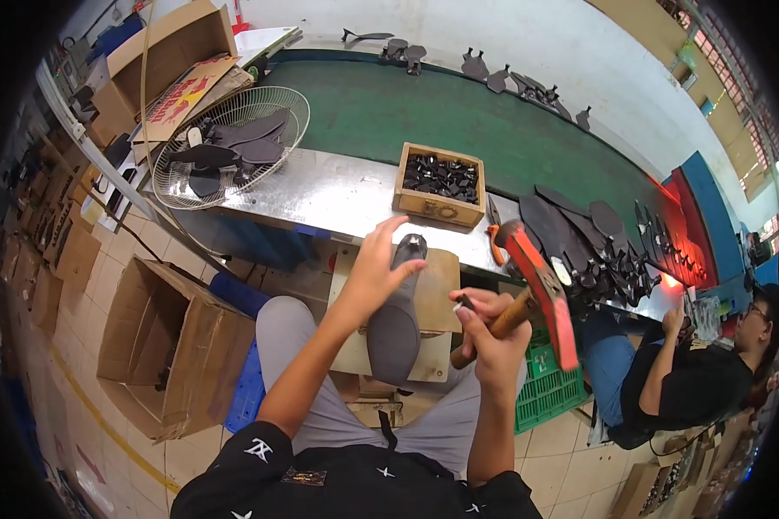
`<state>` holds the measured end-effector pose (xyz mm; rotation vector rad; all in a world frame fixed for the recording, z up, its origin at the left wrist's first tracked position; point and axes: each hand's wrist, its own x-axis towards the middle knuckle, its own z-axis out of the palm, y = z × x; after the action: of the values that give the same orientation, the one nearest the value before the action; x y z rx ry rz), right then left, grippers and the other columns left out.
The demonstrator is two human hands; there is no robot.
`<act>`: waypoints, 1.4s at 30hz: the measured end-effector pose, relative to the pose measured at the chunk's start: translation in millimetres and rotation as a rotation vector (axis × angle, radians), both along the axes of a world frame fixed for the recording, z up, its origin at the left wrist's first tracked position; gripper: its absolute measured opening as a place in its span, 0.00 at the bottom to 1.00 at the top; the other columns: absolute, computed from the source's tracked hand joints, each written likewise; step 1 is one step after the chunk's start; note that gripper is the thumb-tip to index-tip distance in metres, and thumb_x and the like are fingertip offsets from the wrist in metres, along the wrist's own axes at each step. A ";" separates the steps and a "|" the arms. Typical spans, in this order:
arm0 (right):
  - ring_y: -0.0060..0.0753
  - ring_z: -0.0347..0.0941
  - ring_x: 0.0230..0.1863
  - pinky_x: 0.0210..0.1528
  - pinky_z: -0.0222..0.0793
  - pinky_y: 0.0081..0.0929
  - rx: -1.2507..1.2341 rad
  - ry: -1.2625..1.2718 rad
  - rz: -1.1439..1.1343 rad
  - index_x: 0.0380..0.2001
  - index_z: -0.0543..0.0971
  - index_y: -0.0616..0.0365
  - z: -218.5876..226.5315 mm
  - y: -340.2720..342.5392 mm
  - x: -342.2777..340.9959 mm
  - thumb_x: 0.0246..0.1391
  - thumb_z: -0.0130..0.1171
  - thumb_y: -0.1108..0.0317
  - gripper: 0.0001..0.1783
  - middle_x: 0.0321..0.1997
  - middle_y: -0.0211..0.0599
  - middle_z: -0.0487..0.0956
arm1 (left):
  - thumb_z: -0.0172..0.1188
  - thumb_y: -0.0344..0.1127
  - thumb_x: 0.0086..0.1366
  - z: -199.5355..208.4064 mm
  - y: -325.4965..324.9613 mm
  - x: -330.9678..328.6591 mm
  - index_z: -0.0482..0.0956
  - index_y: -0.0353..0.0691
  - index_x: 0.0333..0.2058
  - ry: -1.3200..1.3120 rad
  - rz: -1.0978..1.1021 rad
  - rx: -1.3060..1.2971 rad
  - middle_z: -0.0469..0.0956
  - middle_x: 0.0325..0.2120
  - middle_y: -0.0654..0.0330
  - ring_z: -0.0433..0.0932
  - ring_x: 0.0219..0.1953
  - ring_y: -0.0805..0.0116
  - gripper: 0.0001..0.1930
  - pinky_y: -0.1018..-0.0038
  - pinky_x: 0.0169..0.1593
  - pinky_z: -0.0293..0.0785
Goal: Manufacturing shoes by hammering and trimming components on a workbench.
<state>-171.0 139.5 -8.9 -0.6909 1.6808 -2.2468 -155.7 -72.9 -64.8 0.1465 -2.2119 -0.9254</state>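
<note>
A dark grey shoe sole with a black heel (394, 333) lies lengthwise on the wooden work block between my knees, its heel end pointing away from me. My left hand (374, 275) is beside the heel end, fingers stretched and thumb apart; the thumb reaches over the sole. Whether it presses on the sole I cannot tell. In my right hand (491, 333) is a hammer (536, 290) with a wooden handle and a worn red head, raised to the right of the block. The same hand's thumb and forefinger pinch a small black piece (464, 303).
A wooden box (441, 208) of small black pieces stands on the metal bench edge, near orange-handled pliers (496, 246). More soles lie in a wire basket (298, 117) and in a pile (571, 229). A green conveyor belt (355, 104) runs behind. A co-worker (696, 372) sits at right.
</note>
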 end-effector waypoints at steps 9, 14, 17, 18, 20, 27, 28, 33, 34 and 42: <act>0.14 0.70 0.26 0.23 0.64 0.17 0.454 0.037 0.052 0.43 0.82 0.64 -22.3 -21.7 -53.7 0.58 0.65 0.70 0.12 0.32 0.32 0.82 | 0.67 0.36 0.59 -30.7 -2.9 -10.6 0.83 0.35 0.39 -0.111 -0.239 0.270 0.83 0.35 0.47 0.82 0.39 0.51 0.12 0.66 0.43 0.76; 0.13 0.70 0.25 0.24 0.65 0.16 0.408 0.306 0.066 0.43 0.82 0.66 -52.1 -36.0 -68.3 0.56 0.65 0.71 0.13 0.34 0.30 0.82 | 0.70 0.33 0.55 -32.0 13.4 3.8 0.83 0.35 0.39 -0.099 -0.218 0.205 0.82 0.33 0.51 0.82 0.34 0.57 0.14 0.69 0.39 0.77; 0.45 0.74 0.31 0.37 0.70 0.31 0.478 0.490 0.065 0.36 0.77 0.67 -50.8 -41.2 -68.0 0.47 0.62 0.79 0.11 0.32 0.48 0.77 | 0.69 0.31 0.53 -39.5 8.4 4.5 0.83 0.35 0.39 -0.094 -0.213 0.276 0.82 0.32 0.50 0.82 0.33 0.57 0.14 0.69 0.37 0.77; 0.45 0.74 0.31 0.37 0.70 0.31 0.478 0.488 0.070 0.36 0.77 0.67 -43.5 -40.4 -66.4 0.47 0.62 0.79 0.11 0.32 0.48 0.77 | 0.69 0.31 0.53 -39.2 7.2 5.1 0.83 0.35 0.39 -0.096 -0.208 0.278 0.82 0.32 0.50 0.82 0.33 0.57 0.14 0.69 0.37 0.77; 0.50 0.75 0.33 0.38 0.70 0.31 0.548 0.588 0.094 0.35 0.76 0.68 -35.3 -40.0 -64.2 0.46 0.61 0.81 0.10 0.36 0.48 0.78 | 0.69 0.31 0.54 -38.2 5.2 6.5 0.83 0.33 0.39 -0.137 -0.231 0.311 0.81 0.32 0.49 0.81 0.36 0.55 0.14 0.66 0.40 0.76; 0.53 0.76 0.37 0.40 0.72 0.32 0.539 0.614 0.083 0.36 0.77 0.67 -37.9 -39.3 -60.5 0.45 0.60 0.83 0.12 0.40 0.47 0.79 | 0.69 0.30 0.52 -40.4 5.6 4.4 0.84 0.37 0.38 -0.052 -0.257 0.282 0.82 0.32 0.51 0.81 0.32 0.58 0.13 0.69 0.37 0.76; 0.53 0.76 0.37 0.40 0.72 0.32 0.534 0.622 0.076 0.36 0.77 0.67 -39.0 -39.5 -60.5 0.45 0.61 0.83 0.12 0.40 0.46 0.79 | 0.69 0.30 0.52 -40.2 5.1 5.0 0.84 0.37 0.38 -0.074 -0.254 0.273 0.81 0.32 0.51 0.81 0.32 0.58 0.13 0.69 0.37 0.76; 0.52 0.76 0.37 0.40 0.71 0.32 0.504 0.653 0.050 0.37 0.78 0.67 -44.1 -36.9 -62.2 0.45 0.63 0.81 0.13 0.39 0.45 0.79 | 0.71 0.30 0.52 -37.4 6.5 5.7 0.83 0.36 0.37 -0.070 -0.252 0.272 0.81 0.31 0.51 0.81 0.31 0.61 0.13 0.71 0.36 0.76; 0.52 0.76 0.36 0.39 0.71 0.32 0.539 0.693 0.059 0.38 0.78 0.66 -42.1 -35.1 -63.5 0.46 0.64 0.81 0.13 0.38 0.44 0.79 | 0.71 0.31 0.52 -37.0 5.8 5.4 0.83 0.34 0.38 -0.089 -0.276 0.318 0.82 0.30 0.51 0.80 0.30 0.62 0.14 0.71 0.35 0.76; 0.24 0.70 0.25 0.30 0.68 0.23 0.453 0.198 0.063 0.51 0.73 0.64 6.6 -10.6 -15.9 0.64 0.56 0.68 0.15 0.31 0.39 0.77 | 0.72 0.29 0.53 -27.8 2.3 9.2 0.85 0.32 0.37 -0.206 -0.310 0.519 0.84 0.29 0.59 0.77 0.30 0.79 0.13 0.77 0.36 0.75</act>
<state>-186.9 128.9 -2.3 -0.8512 2.1267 -1.7056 -146.4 -70.7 -92.6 0.1453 -2.1645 -1.7151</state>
